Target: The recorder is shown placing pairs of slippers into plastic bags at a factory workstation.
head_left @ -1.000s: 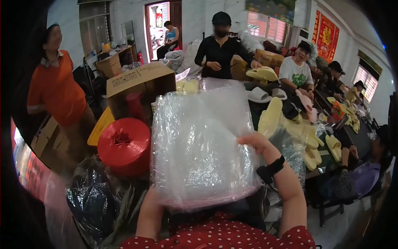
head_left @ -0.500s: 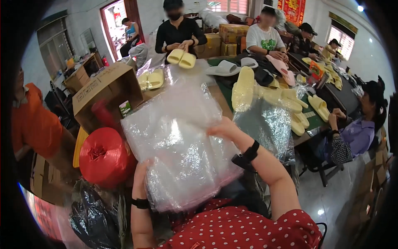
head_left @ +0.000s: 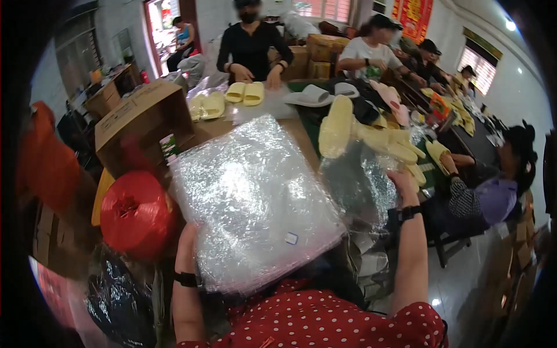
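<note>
A thick stack of clear plastic bags point(head_left: 255, 203) lies tilted in front of me, over my lap. My left hand point(head_left: 187, 243) grips its lower left edge, mostly hidden behind the plastic. My right hand point(head_left: 404, 181) has left the stack and reaches right, fingers at a second bundle of clear plastic point(head_left: 360, 185) beside pale yellow slippers point(head_left: 371, 136) on the table. Whether it grips that bundle I cannot tell.
A red spool of twine point(head_left: 136, 214) sits at my left, below an open cardboard box point(head_left: 142, 124). Several people work around the long table point(head_left: 290, 124), which is strewn with yellow, white and pink slippers. A black plastic bag point(head_left: 116, 296) lies lower left.
The view has tipped down and left. My right hand let go of the stack's right edge and moved right to the other plastic bundle. The stack now rests lower, held by my left hand alone.
</note>
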A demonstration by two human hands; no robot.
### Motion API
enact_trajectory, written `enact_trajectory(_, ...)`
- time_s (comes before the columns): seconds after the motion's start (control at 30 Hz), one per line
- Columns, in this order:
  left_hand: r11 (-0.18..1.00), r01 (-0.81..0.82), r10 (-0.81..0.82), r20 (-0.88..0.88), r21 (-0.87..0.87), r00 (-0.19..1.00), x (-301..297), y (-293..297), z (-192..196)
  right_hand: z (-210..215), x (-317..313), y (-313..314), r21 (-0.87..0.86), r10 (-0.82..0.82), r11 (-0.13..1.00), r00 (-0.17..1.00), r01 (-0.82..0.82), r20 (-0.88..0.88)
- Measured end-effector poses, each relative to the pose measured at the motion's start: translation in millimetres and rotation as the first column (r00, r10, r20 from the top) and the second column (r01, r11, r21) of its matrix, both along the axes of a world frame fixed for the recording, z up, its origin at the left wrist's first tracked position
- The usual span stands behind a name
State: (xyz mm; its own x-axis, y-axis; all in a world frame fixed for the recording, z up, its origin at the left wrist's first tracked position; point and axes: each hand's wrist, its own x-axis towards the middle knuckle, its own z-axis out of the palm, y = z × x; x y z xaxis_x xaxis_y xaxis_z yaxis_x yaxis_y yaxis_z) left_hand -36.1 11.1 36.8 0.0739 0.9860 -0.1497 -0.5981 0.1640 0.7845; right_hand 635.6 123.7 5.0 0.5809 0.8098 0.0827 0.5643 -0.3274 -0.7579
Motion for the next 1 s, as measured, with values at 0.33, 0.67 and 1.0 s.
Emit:
enact_trajectory(0.33, 0.982, -0.104, 0.089, -0.099, -0.158, 0.991, -13.6, 18.7, 7.6, 270.9, -175.2, -20.3, 0.526, 0.508, 0.722, 0.86, -0.45, 0.039)
enact_trajectory(0.67, 0.996, -0.014, -0.002, -0.188, -0.085, 0.982, -12.8, 8.8, 14.4, 318.4, -361.7, -50.5, 0.934, 0.987, 0.122, 0.144, -0.337, -0.077)
enact_trajectory(1.0, 0.942, -0.243, 0.315, -0.356, 0.232, 0.88, 11.5, -30.3, 35.7, 237.8, -407.0, 8.9, 0.558, 0.834, 0.397, 0.032, -0.729, -0.552)
